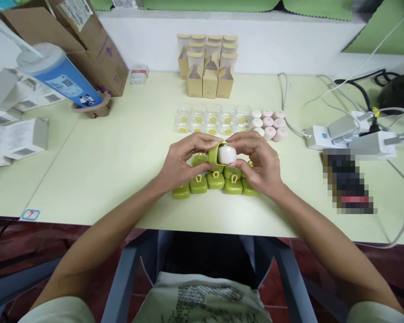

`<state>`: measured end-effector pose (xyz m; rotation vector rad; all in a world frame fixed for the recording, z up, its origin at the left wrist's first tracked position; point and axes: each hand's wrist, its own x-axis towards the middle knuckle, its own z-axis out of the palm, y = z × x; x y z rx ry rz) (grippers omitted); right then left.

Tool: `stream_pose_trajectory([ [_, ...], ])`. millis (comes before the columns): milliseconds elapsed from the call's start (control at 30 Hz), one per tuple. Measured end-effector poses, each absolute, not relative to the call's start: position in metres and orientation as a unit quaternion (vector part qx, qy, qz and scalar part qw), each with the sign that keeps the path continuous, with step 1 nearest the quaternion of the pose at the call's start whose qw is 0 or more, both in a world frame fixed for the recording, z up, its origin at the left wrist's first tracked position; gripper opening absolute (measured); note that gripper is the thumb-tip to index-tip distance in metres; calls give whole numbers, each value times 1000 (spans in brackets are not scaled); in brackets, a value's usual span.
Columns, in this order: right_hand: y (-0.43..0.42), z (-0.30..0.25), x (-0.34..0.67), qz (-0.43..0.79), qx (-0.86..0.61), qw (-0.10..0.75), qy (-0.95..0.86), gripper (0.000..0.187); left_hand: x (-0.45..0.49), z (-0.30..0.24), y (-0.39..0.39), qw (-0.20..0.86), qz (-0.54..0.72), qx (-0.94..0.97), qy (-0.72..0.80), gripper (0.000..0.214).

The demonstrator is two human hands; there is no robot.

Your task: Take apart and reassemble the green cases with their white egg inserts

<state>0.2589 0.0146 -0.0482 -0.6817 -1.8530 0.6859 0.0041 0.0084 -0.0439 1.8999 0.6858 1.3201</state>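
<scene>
Above the middle of the table, my left hand is closed on a green case, its mouth turned to the right. A rounded white piece sits at that mouth, partly inside the case. The fingers of my right hand close round the white piece and the case's rim. Below both hands stand several glossy green cases in rows, each with a small yellow loop on top. My hands hide some of the back row.
Behind my hands are clear plastic cups with yellow stickers and small pale pink and white cylinders. Open kraft boxes stand by the wall. A blue canister and white boxes are left; power strips with cables are right.
</scene>
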Motion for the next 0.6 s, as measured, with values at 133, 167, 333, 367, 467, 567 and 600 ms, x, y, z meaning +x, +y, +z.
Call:
stream_pose_trajectory([
  [133, 16, -46, 259, 283, -293, 490, -771, 36, 4, -42, 7, 352, 503, 738, 279, 32],
  [167, 16, -45, 258, 283, -295, 493, -768, 37, 5, -42, 6, 351, 497, 737, 296, 36],
  [333, 15, -44, 256, 307, -299, 502, -751, 53, 8, -43, 4, 364, 472, 728, 338, 49],
  [367, 15, -44, 256, 311, -300, 495, -754, 57, 8, -43, 5, 374, 470, 726, 335, 52],
  [467, 14, -41, 257, 282, -310, 464, -780, 66, 5, -41, 9, 412, 453, 718, 330, 66],
  [567, 13, -38, 258, 223, -313, 440, -812, 54, 0, -37, 13, 439, 443, 712, 324, 70],
  [600, 12, -37, 258, 210, -313, 436, -817, 48, -1, -35, 14, 445, 445, 709, 319, 67],
])
